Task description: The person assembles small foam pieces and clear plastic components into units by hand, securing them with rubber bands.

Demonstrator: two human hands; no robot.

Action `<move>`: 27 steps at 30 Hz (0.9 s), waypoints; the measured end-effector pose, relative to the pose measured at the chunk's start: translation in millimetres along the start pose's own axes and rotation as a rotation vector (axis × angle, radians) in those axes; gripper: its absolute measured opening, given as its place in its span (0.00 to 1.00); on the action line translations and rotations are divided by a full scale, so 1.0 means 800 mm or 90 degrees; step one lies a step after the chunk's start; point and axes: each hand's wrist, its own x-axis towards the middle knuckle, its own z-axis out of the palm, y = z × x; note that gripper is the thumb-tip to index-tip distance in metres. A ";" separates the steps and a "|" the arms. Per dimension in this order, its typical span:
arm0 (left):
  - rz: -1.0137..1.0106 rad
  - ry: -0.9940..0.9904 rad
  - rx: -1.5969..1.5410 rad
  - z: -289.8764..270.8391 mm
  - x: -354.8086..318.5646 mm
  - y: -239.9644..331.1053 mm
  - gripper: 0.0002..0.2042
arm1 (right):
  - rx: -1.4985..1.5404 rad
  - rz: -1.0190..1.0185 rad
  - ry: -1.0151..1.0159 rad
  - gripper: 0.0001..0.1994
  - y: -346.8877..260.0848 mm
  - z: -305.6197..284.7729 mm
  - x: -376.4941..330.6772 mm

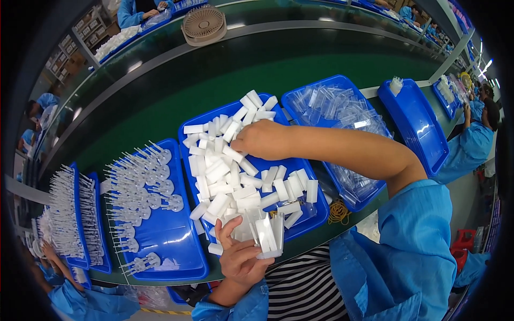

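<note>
My left hand (243, 258) is closed around several clear plastic pieces (278, 234) and a white rectangular block (265, 235), above the near edge of a blue tray (256, 160). White blocks (218, 170) lie heaped in that tray. My right hand (262, 140) reaches across to the far part of the heap. Its fingers are curled down among the blocks; what they grip, if anything, is hidden.
Right of my tray, another blue tray (292, 99) holds clear plastic sleeves (337, 107). To the left, a blue tray (176, 243) carries white stemmed parts (142, 187). Yellow rubber bands (338, 213) lie by the table edge. A round fan (204, 24) stands across the green belt (155, 96). Co-workers sit on both sides.
</note>
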 end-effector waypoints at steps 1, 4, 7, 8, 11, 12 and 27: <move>0.010 0.007 -0.002 0.000 -0.001 -0.001 0.14 | 0.011 -0.011 0.018 0.09 -0.004 0.000 -0.002; -0.006 -0.020 0.038 0.000 0.006 0.005 0.13 | 0.012 0.049 -0.028 0.11 -0.011 -0.001 -0.012; -0.005 -0.008 0.050 0.002 0.005 0.007 0.11 | 0.024 0.085 -0.054 0.16 -0.016 -0.007 -0.032; -0.008 -0.005 0.048 0.001 0.006 0.006 0.11 | 0.024 0.086 -0.059 0.16 -0.019 -0.013 -0.040; 0.005 -0.073 0.066 -0.001 0.008 0.007 0.10 | 0.276 0.208 -0.076 0.19 -0.040 -0.046 -0.062; 0.011 -0.096 0.063 -0.001 0.008 0.007 0.09 | 0.421 0.253 -0.049 0.19 -0.045 -0.049 -0.069; 0.034 -0.227 0.091 0.011 0.013 0.011 0.08 | 1.164 0.330 0.150 0.10 -0.094 -0.031 -0.114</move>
